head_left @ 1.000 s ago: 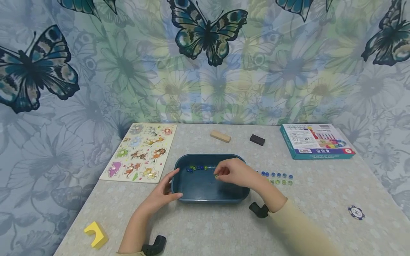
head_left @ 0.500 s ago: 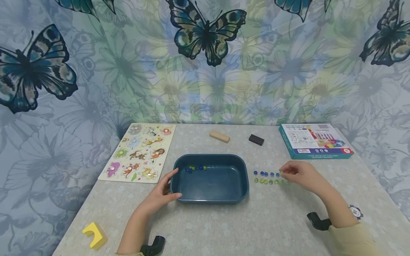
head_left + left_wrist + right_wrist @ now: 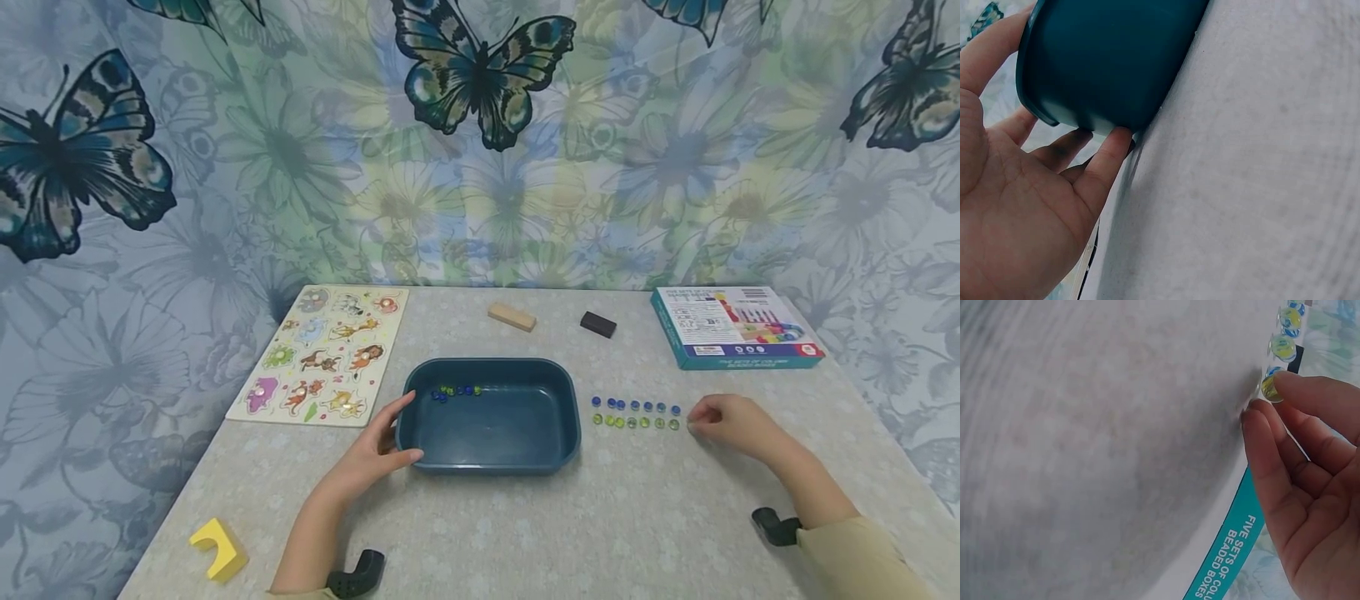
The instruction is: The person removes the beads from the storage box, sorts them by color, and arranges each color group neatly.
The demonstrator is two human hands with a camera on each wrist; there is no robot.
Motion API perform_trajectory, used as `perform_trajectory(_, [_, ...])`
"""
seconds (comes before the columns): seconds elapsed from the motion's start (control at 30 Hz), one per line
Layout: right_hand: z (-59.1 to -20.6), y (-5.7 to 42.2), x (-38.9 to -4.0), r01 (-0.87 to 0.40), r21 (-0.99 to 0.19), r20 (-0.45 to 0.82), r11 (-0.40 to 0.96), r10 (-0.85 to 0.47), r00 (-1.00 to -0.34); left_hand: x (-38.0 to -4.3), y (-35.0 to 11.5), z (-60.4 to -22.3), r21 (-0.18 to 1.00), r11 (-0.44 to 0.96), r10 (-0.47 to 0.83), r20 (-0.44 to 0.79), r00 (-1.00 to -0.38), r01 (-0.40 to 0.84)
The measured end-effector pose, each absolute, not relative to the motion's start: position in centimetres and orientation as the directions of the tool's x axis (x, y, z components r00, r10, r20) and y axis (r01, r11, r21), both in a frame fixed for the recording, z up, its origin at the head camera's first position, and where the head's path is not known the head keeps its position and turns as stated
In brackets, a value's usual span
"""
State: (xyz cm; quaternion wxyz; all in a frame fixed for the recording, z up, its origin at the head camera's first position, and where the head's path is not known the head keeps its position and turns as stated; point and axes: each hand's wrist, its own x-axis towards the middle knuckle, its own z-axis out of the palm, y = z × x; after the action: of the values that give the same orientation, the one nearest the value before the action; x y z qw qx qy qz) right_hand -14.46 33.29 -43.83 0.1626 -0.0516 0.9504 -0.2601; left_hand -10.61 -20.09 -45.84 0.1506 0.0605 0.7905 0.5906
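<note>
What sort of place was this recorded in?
Likely an indoor play or filming corner: a butterfly backdrop fills the rear, and in front lie an animal board and rows of marbles.

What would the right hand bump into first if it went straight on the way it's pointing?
Probably the row's last green marble, just ahead of the right hand. Its fingers seem to pinch another marble, so that one might do the bumping.

Pale table (image 3: 495, 533), blue tub (image 3: 491, 450), marbles (image 3: 635, 406) in two rows, animal board (image 3: 318, 360), teal-edged box (image 3: 735, 329), yellow block (image 3: 234, 553)
</note>
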Motion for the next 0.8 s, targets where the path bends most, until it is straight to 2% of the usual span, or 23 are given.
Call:
perform_trajectory(0.2, [-44.0,32.8,-14.6,0.007,-0.500,-0.293,0.866,-0.162,-0.942,-10.7,-20.1,-45.7,0.950,0.302,0.271,-0.170,-0.947,-0.084])
perform_trajectory(0.43, [-42.8,32.4,-14.5,-0.029,-0.502,-0.272,0.864,-0.190,-0.943,-10.7,-20.2,-45.6,0.954,0.289,0.283,-0.160,-0.946,-0.075])
perform_trajectory(0.63, [-40.7,31.7,-14.9,-0.064,-0.527,-0.171,0.847,-0.179,-0.969,-10.6,-20.2,-45.7,0.959,0.275,0.289,-0.155,-0.945,-0.073])
perform_trajectory(0.8, [-39.4,28.2,-15.4,-0.101,-0.576,-0.082,0.811,-0.180,-0.980,-10.6,-20.2,-45.8,0.958,0.279,0.286,-0.153,-0.946,-0.071])
